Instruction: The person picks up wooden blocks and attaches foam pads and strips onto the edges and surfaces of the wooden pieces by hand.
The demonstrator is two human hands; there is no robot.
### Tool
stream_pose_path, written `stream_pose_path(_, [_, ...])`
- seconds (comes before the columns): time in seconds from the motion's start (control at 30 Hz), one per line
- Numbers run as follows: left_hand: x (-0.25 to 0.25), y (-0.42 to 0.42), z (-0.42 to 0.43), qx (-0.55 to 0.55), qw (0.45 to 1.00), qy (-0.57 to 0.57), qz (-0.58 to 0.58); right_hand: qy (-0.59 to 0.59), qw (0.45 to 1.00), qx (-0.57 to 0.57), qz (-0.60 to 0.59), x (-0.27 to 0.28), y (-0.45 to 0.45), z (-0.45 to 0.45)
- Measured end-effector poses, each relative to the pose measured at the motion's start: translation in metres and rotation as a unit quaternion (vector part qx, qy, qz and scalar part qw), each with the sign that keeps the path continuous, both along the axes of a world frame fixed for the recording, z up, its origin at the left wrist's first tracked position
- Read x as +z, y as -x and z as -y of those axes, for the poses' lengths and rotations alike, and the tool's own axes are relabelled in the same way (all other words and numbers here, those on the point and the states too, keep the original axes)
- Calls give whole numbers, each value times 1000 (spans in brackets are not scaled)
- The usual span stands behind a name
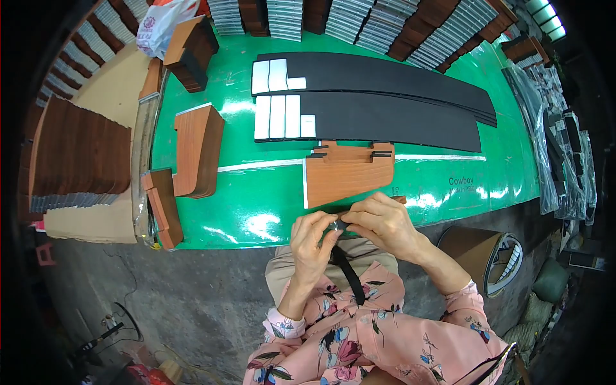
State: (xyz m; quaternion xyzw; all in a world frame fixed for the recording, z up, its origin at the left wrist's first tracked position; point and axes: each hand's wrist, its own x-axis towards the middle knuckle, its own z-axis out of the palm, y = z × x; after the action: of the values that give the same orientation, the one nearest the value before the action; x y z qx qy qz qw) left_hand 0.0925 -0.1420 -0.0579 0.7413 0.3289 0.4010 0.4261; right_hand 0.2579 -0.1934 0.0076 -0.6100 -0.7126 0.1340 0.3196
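My left hand and my right hand meet at the table's front edge, fingers pinched round a small dark and silvery piece. A black strap hangs below the fingers over my lap; whether it joins the piece is unclear. Just beyond my hands lies a brown wood-grain panel with black strips at its far edge and a white left edge. Behind it are long black panels with white rectangular pieces on their left ends.
The green table holds a stack of brown panels on the left. More stacked panels stand beyond its left end. Rows of stacked pieces line the back. Plastic-wrapped parts lie at right, a brown drum-shaped container below.
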Motion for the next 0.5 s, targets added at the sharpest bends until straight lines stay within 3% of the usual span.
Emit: stream_pose_path(0.5, [-1,0,-1,1,1000,0,-1,-6,1000,-12,4,1,1,1])
